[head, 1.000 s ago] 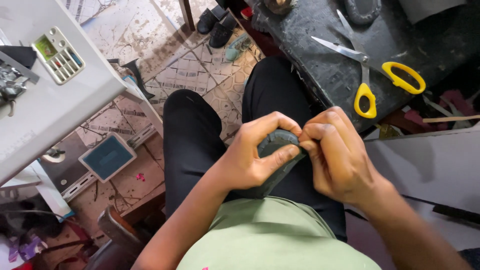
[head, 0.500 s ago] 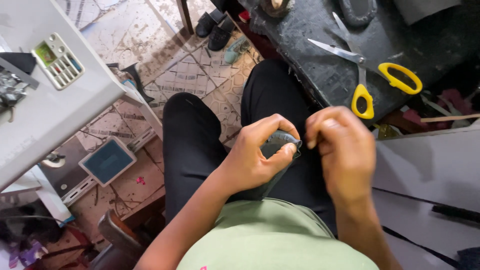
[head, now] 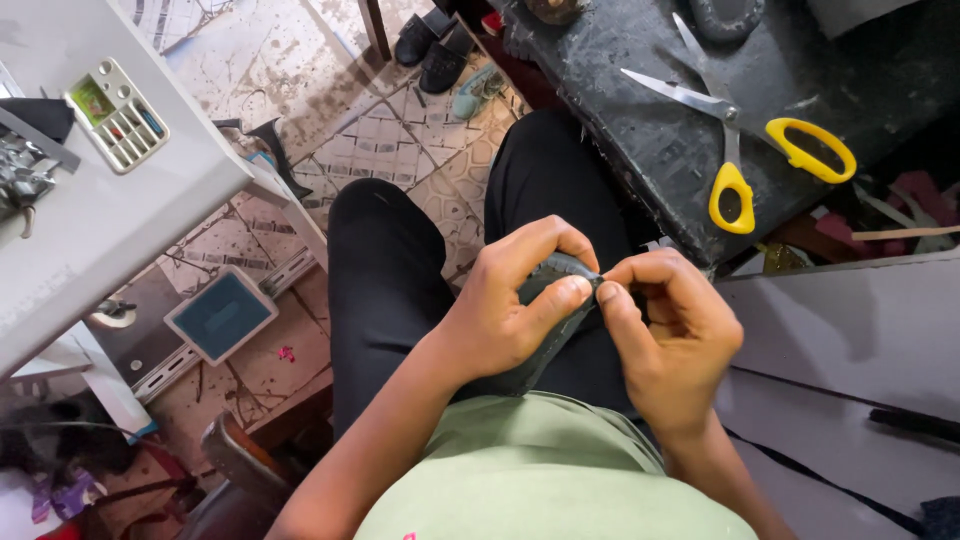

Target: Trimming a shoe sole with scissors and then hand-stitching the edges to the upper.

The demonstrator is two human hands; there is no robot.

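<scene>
1. Looking down from the head view, a seated person in black trousers (head: pixel 420 270) and a pale green shirt (head: pixel 540 470) holds a small dark grey piece of material (head: pixel 548 325) over the lap.
2. The left hand (head: pixel 510 310) curls around the grey piece from the side away from the bench, thumb pressed along its upper edge and fingers wrapped over the top.
3. The right hand (head: pixel 670 335) meets it on the bench side, thumb and forefinger pinching the same edge right beside the left thumb, so the two hands touch at the fingertips.
4. The grey piece sits between both hands, its lower end hanging toward the shirt; what exactly it is cannot be told.
5. The dark bench (head: pixel 640 130) stands just beyond the right hand, touching the person's knee.
6. On the bench lie yellow-handled scissors (head: pixel 735 130), blades open, well apart from the hands.
7. Away from the bench, across the tiled floor (head: pixel 400 130), stands a white machine table (head: pixel 120 220) carrying a small compartment box (head: pixel 117 115).
8. On the floor just off the bench's far corner stand dark shoes (head: pixel 432 40).
</scene>
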